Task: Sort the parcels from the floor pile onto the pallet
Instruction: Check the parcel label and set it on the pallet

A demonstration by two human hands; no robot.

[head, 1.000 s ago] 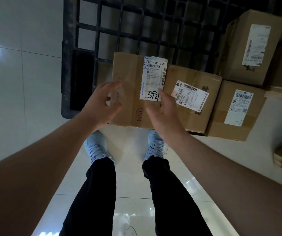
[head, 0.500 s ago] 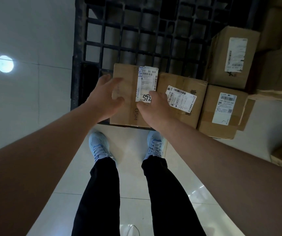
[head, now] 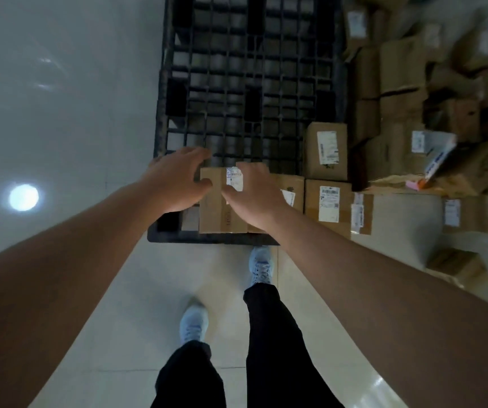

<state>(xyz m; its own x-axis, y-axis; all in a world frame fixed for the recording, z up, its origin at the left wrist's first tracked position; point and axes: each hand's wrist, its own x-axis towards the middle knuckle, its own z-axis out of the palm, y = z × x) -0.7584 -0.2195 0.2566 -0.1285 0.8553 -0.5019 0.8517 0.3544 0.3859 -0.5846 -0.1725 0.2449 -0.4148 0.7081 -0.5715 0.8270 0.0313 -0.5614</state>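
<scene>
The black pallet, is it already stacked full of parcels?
No, the black pallet shows mostly bare grid, with parcels only along its near edge.

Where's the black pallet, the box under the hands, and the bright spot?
Black plastic grid pallet point(head: 175, 51): head view, left rim.
Brown cardboard box point(head: 214, 207): head view, bare top.
Round light reflection point(head: 24, 197): head view, centre.

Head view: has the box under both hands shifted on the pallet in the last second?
No. The box still sits flush beside the neighbouring box at the pallet near edge; only the camera backed off.
</scene>
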